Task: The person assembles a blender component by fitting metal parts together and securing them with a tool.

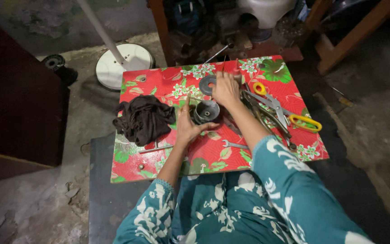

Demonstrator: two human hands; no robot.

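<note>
Steadying round metal housing (205,111) | left hand (189,128) open against it | right hand (225,89) fingers curled on grey disc (207,84)

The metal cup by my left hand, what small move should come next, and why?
Probably bring the grey disc toward the metal cup. The left hand already rests against the cup's side, while the right hand lies on the disc's edge, just beyond the cup, nothing between them.
</note>
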